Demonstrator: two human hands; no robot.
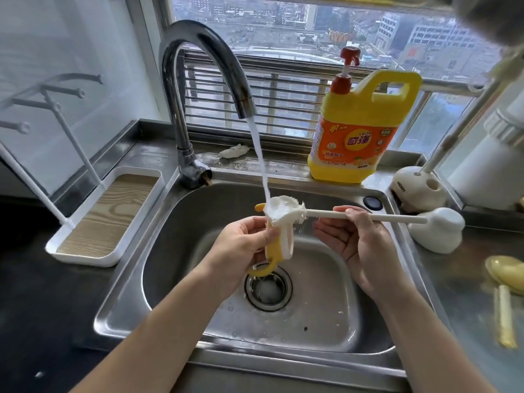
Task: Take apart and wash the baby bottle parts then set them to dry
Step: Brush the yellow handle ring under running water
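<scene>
Both forearms reach in from the near edge of the counter over the steel sink. The left hand has its grip closed round a yellow-and-white bottle collar, thumb on top. One yellow loop handle hangs below the hand, just above the drain. The right hand lies palm up, its grip pinching the long white shaft of the bottle brush between thumb and fingertips, the other fingers loosely curled. The bristle head is pushed into the upper end of the collar, and both are held over the middle of the sink.

On the right side of the counter, near its right edge, lie a yellowish rounded part and a pale yellow stick, both blurred. Farther along that side sits a white dome-shaped piece, under the end of the brush shaft, and behind it a white holder with holes.

On the left side of the counter stands a white drying rack with a wood-grain tray and bare pegs.

The faucet rises from the back left corner of the sink, and its water stream falls onto the brush head and collar. A crumpled tissue lies on the back edge of the counter. To its right there stands a yellow detergent jug with a red pump, in front of the window.
</scene>
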